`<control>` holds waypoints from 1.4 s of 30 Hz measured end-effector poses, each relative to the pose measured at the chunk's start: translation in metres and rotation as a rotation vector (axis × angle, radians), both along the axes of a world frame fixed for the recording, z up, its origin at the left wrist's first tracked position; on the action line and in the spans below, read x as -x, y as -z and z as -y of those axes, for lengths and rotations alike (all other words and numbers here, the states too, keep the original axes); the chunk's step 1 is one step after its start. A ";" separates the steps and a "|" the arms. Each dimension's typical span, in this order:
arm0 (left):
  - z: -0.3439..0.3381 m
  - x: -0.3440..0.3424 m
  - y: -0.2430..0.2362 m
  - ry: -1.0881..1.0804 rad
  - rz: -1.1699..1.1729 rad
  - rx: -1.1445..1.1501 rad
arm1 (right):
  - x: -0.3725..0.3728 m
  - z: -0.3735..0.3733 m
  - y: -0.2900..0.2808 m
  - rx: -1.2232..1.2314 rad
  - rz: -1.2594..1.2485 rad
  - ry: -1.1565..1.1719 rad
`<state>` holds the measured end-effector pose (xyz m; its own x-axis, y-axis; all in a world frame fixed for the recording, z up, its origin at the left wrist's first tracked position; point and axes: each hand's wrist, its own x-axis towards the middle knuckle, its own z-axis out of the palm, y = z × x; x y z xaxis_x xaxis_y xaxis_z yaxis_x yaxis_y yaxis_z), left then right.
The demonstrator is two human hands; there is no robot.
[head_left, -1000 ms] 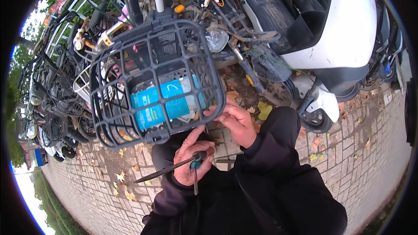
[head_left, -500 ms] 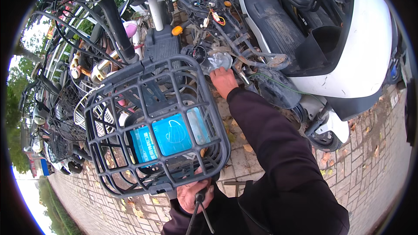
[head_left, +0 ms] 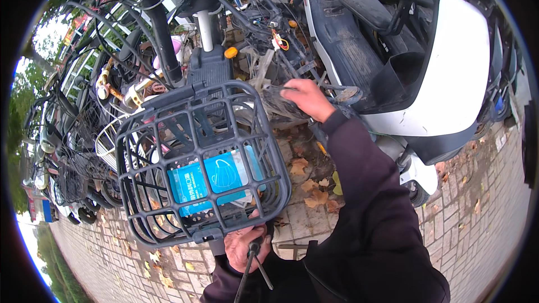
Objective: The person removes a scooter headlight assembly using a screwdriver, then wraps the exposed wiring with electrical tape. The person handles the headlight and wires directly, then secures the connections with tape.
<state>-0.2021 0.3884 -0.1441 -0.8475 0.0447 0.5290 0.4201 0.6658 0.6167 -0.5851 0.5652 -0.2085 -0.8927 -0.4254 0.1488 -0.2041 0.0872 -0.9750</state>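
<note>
At far left, a jumble of parked bicycles [head_left: 73,174] crowds the pavement, a white wire basket [head_left: 106,145] among them. Nearer us, a black plastic basket [head_left: 208,235] fills the middle left, with a blue packet [head_left: 224,175] lying inside, visible through the bars. Beyond its far rim rise a silver post [head_left: 205,32] and, just beside that, an orange reflector [head_left: 231,53].

At the basket's lower edge, our left hand [head_left: 240,247] is wrapped round a dark-shafted tool [head_left: 245,278], its fingers closed; a thin metal shaft [head_left: 264,275] juts from the same grasp, both pointing down toward us.

To the right, our right arm stretches forward past the basket. Our right hand [head_left: 310,100], its fingers bent, is at a greyish part [head_left: 276,100] of a stripped frame, just right of the basket's far corner; blur there means we cannot tell whether the fingers grip it or only touch it. Loose coloured wires [head_left: 279,40] lie beyond the hand, and fallen leaves [head_left: 316,198] litter the ground below it.

At right, a white scooter [head_left: 455,73] with a dark footboard stands over the brick paving [head_left: 449,230].
</note>
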 end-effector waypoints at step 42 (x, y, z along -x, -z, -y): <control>-0.127 0.160 0.072 0.295 0.468 -0.403 | -0.140 -0.150 0.035 0.599 0.468 0.535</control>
<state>-0.3621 0.5155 -0.2161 -0.9736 0.1853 0.1336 0.1774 0.2447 0.9532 -0.4448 0.7152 -0.2433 -0.9724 0.0920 -0.2145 0.1437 -0.4881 -0.8609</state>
